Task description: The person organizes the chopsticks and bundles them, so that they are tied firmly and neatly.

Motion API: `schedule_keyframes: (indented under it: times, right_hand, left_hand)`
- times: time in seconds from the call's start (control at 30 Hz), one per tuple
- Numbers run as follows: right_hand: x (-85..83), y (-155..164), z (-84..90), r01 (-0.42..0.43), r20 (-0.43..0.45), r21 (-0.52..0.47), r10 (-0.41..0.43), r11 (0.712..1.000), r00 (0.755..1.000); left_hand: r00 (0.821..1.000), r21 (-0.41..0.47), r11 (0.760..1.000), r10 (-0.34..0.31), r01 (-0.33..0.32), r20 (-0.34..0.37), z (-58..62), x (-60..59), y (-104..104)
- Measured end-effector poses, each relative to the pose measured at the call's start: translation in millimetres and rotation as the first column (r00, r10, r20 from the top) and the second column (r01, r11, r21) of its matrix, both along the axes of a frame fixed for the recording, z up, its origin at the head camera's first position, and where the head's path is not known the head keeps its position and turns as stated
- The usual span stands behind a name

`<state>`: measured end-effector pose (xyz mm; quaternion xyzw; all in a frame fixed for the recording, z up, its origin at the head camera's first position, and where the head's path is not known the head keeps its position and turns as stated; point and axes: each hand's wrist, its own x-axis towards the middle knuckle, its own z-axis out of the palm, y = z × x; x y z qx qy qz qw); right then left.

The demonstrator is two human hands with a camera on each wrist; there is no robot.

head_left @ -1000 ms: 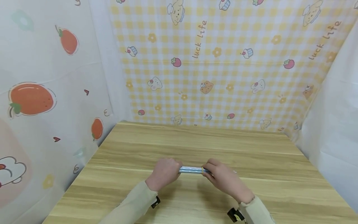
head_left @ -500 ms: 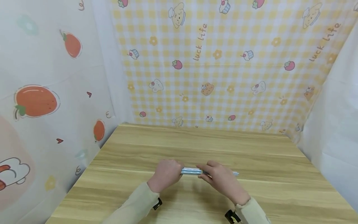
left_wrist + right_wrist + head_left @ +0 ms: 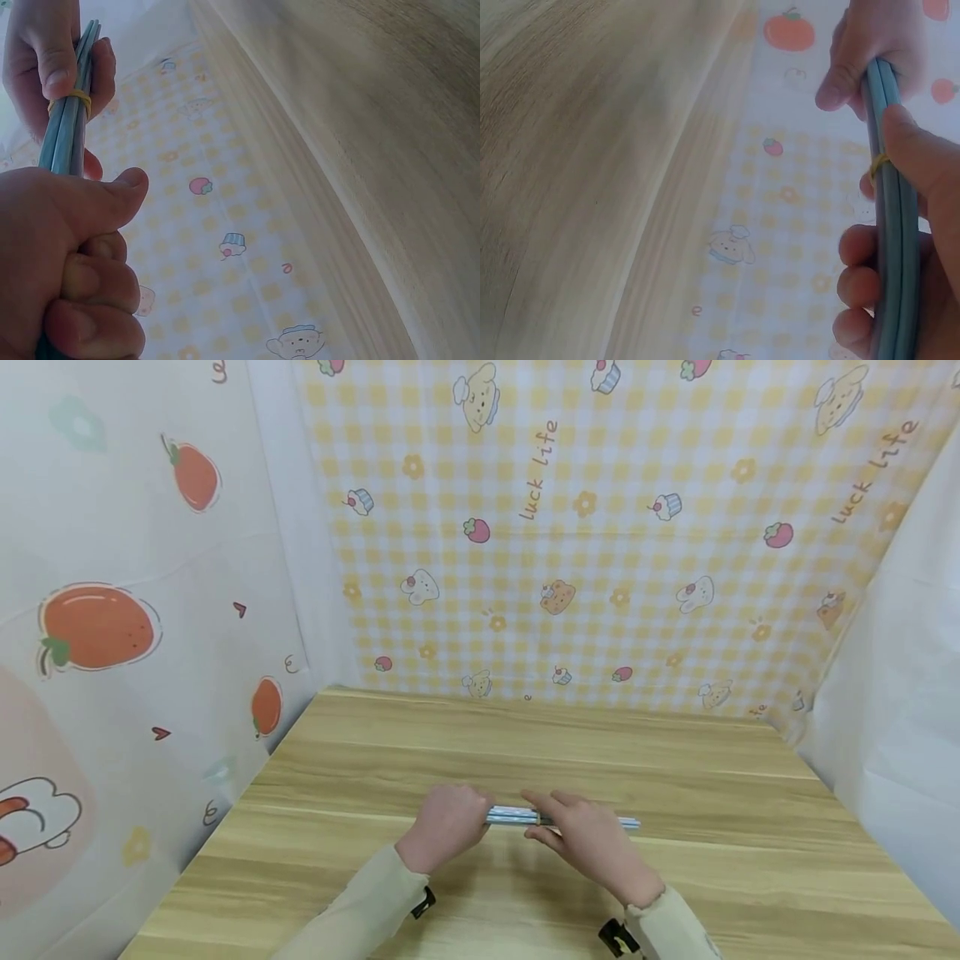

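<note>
A bundle of blue and white chopsticks [image 3: 512, 815] lies crosswise between both hands, close over the wooden table. A yellow rubber band [image 3: 879, 164] is wound round it. My left hand [image 3: 450, 827] grips the left end in a fist, hiding that end. Farther right, my right hand [image 3: 588, 839] holds the bundle with the fingers curled under it. In the right wrist view its thumb [image 3: 901, 124] presses along the chopsticks just past the band. The narrower tips [image 3: 630, 823] stick out beyond the right hand.
A wood-grain table [image 3: 420, 735] spreads under the hands. Behind it hangs a yellow checked cloth [image 3: 585, 552], with a fruit-printed cloth [image 3: 202, 552] at the left and a white cloth [image 3: 892, 693] at the right.
My right hand has slid left along the bundle, its thumb and index fingertips now past the rubber band. More of the tips shows at the right. The left hand keeps its grip.
</note>
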<state>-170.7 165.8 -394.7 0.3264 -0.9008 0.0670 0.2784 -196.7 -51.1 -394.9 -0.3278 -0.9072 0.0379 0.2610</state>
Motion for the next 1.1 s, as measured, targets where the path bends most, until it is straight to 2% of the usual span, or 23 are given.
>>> schedule_keyframes:
  times: [0.17,0.37,0.47,0.8,1.1]
  right_hand:
    - [2.2,5,3.7,-0.015,0.054,-0.037,0.017,0.999,0.998]
    - [0.8,3,5.8,-0.107,-0.006,-0.007,0.107,0.994,0.994]
    - [0.4,1,6.5,-0.123,-0.013,-0.015,0.122,0.992,0.992]
    - [-0.5,-4,8.5,-0.030,0.028,-0.029,0.030,0.999,0.999]
    - [-2.9,-6,2.0,0.030,-0.034,-0.004,-0.031,1.000,0.999]
  left_hand:
    - [1.000,0.013,1.000,-0.011,0.011,0.021,-0.8,-0.5,-1]
    - [0.999,0.016,1.000,-0.011,0.011,0.030,0.0,-0.8,-3]
    - [0.999,0.007,1.000,-0.004,0.004,0.039,-0.2,-1.3,-3]
    - [0.999,0.007,1.000,0.006,-0.006,0.052,3.1,-2.9,0]
    - [0.999,-0.001,1.000,0.002,-0.002,0.039,1.8,-2.4,3]
